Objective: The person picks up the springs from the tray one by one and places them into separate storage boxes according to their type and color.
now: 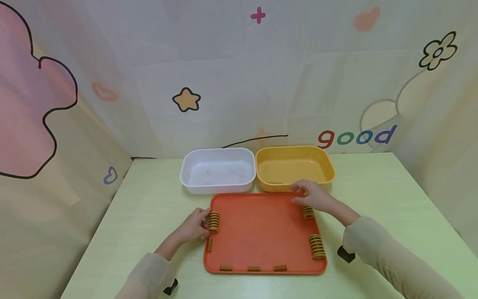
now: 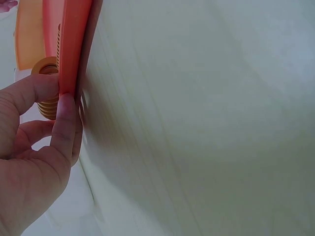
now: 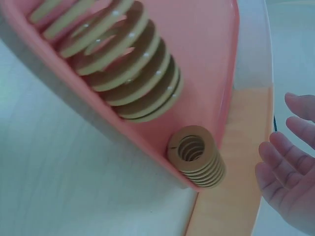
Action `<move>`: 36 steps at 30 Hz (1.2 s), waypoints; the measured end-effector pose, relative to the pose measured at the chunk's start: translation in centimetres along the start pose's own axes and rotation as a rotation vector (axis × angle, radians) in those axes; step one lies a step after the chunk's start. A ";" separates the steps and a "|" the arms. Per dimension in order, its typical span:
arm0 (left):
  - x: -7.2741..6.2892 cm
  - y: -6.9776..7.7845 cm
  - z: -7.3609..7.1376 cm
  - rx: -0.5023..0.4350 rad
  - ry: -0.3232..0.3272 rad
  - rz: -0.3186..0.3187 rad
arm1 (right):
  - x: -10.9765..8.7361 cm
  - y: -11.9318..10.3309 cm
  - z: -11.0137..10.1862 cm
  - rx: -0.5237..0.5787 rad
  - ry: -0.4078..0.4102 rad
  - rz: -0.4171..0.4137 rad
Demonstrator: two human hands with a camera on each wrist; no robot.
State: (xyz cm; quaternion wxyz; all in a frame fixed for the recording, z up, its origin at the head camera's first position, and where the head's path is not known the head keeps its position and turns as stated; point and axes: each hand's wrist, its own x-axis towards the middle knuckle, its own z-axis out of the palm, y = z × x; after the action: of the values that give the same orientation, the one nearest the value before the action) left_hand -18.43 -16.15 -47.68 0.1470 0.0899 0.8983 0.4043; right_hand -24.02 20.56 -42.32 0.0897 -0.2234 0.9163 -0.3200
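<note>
My left hand [image 1: 194, 226] pinches the left rim of the orange tray [image 1: 263, 232], thumb inside and fingers outside. Beside that thumb stands a thick brass-coloured spring [image 2: 47, 109], partly hidden by the hand in the left wrist view. My right hand [image 1: 313, 195] hovers over the tray's far right corner, its fingers [image 3: 280, 160] loosely bent and holding nothing. Just under it, a thick spring [image 3: 197, 157] lies in that corner. Another large spring [image 1: 317, 246] lies along the right rim, nearer me.
A small spring [image 1: 209, 245] lies by the left rim; more small springs [image 1: 254, 268] line the near rim. Behind the tray stand a white bin [image 1: 218, 187] and a yellow bin [image 1: 295, 166], the latter with a small spring [image 1: 274, 182] inside. A printed curtain [image 1: 239, 74] hangs behind.
</note>
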 end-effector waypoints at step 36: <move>0.1 -0.2 0.1 -0.012 0.004 -0.010 | -3.5 2.0 2.1 -0.028 0.202 0.074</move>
State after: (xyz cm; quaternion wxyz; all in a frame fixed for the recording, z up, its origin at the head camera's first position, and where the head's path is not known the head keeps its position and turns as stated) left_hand -18.53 -16.15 -47.92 0.1477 0.0838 0.8966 0.4090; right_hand -20.95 22.47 -45.20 0.0057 -0.1573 0.9328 -0.3243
